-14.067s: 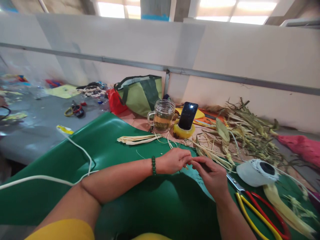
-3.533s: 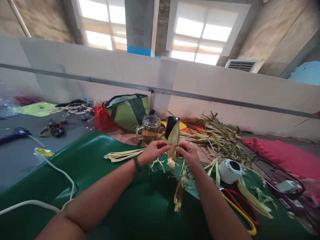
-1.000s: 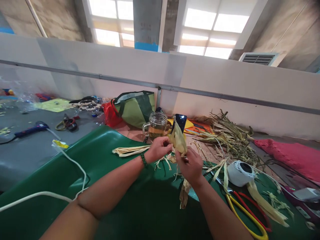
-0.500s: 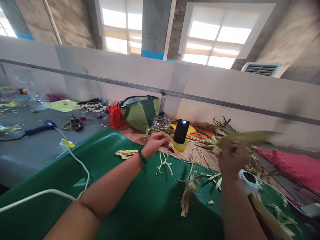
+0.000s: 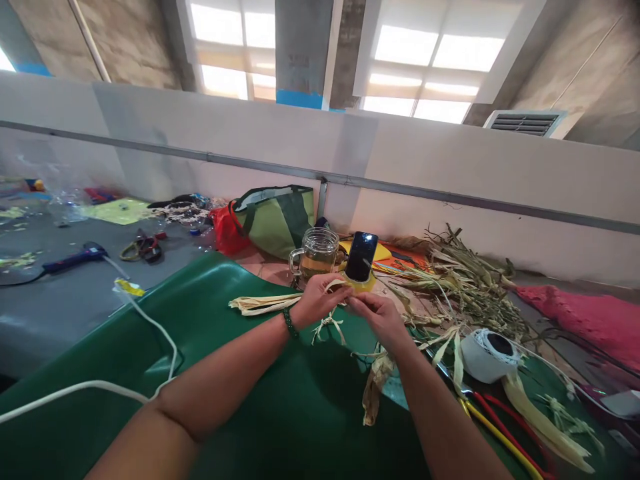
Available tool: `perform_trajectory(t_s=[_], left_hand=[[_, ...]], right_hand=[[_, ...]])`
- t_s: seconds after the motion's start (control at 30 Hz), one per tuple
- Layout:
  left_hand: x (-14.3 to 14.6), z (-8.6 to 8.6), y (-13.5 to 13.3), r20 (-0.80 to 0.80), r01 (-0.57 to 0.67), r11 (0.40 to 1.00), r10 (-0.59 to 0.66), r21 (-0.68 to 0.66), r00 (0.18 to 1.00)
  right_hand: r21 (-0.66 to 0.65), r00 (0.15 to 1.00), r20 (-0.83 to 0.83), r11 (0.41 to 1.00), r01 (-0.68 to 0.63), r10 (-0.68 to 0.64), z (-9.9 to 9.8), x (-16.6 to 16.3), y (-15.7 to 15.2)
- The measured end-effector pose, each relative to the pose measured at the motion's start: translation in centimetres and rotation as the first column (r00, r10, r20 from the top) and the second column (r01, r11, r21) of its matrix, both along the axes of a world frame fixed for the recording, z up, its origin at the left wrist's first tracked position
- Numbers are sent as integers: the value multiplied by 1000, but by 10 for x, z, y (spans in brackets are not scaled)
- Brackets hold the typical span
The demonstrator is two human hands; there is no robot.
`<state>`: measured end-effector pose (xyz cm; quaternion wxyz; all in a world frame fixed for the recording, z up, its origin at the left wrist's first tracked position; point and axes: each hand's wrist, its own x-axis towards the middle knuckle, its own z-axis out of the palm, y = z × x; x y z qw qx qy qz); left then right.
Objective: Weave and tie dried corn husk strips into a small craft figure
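Observation:
My left hand (image 5: 323, 298), with a green bead bracelet at the wrist, pinches a pale corn husk strip (image 5: 336, 285). My right hand (image 5: 383, 319) meets it at the fingertips, its thumb and forefinger closed on the same husk; the fingers partly hide it. Just beyond the hands stand a glass mug (image 5: 320, 257) of pale liquid and a phone (image 5: 362, 257) propped on a yellow base. A bundle of husk strips (image 5: 263, 305) lies left of my left hand. Below the hands are a knotted husk piece (image 5: 329, 328) and a dry brown husk (image 5: 376, 393) on the green mat (image 5: 280, 400).
At right are a roll of white twine (image 5: 490, 357), red-and-yellow-handled scissors (image 5: 505, 427) and a heap of dried stalks (image 5: 465, 287). A green bag (image 5: 277, 220) leans by the wall. Farther left lie a glue gun (image 5: 75, 258), other scissors (image 5: 143, 248) and a white cable (image 5: 167, 340).
My right hand has come from the right, where it was raised with a blurred greenish husk leaf, to my left hand's fingertips. My left hand stays about where it was.

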<state>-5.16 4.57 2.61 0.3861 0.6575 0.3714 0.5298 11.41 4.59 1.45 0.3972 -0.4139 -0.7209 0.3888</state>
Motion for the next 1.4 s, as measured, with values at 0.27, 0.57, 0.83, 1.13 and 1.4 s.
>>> perform_trajectory(t_s=[0.27,0.57,0.83,1.13,1.4], left_hand=[[-1,-11,11,-16,134,969,-140,-208,990],[8,-22,-3,-123,-87,939,134,332,983],[16,-15,-6,192,-142,988,152,-67,969],[16,-17,-3,231,-172,985,161,29,959],[17,-11,-5,300,-81,979,136,-189,944]], right_hand=[[-98,997,-13,992,-75,74,-7,-3,-1],[175,965,-33,949,263,-262,-11,-8,-2],[335,929,-124,867,369,-348,-10,-19,-7],[409,915,-10,833,372,-404,-4,-21,0],[-1,917,-286,957,291,-279,1,-23,-7]])
